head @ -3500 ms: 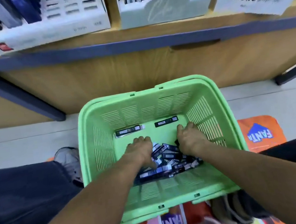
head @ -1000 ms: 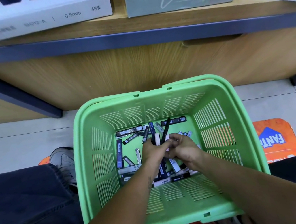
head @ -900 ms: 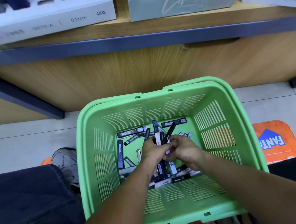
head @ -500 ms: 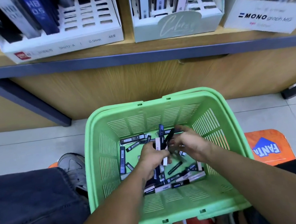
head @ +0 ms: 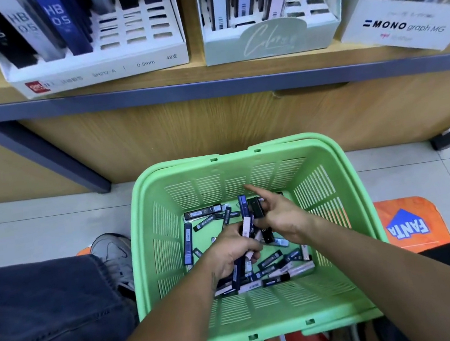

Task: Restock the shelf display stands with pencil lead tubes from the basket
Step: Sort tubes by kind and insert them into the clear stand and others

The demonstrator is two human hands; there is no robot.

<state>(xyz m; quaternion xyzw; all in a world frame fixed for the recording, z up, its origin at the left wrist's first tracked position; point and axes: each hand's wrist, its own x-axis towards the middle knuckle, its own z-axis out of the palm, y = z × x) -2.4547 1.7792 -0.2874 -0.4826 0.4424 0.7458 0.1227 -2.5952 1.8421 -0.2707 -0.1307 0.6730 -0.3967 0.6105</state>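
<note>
A green plastic basket (head: pixel 338 211) sits on the floor below the shelf, with several pencil lead tubes (head: pixel 202 212) scattered on its bottom. Both my hands are inside it. My left hand (head: pixel 230 252) grips a small bunch of tubes (head: pixel 247 225) that stick up from the fist. My right hand (head: pixel 280 217) pinches a black tube (head: pixel 255 208) right beside that bunch, its index finger pointing away. On the shelf stand three display stands: a white one (head: pixel 103 67) at left, a pale green one (head: pixel 271 38) in the middle, a white MONO stand (head: pixel 403 26) at right.
The shelf edge (head: pixel 205 87) runs above the basket, with a wooden panel beneath. My left knee in dark trousers (head: pixel 42 320) and a grey shoe (head: pixel 113 251) lie left of the basket. An orange Fanta mat (head: pixel 410 226) lies on the tiled floor at right.
My hands spread the pile, then gathered tubes into my left fist. My right hand has picked up a black tube. The camera tilted up, showing more of the stands.
</note>
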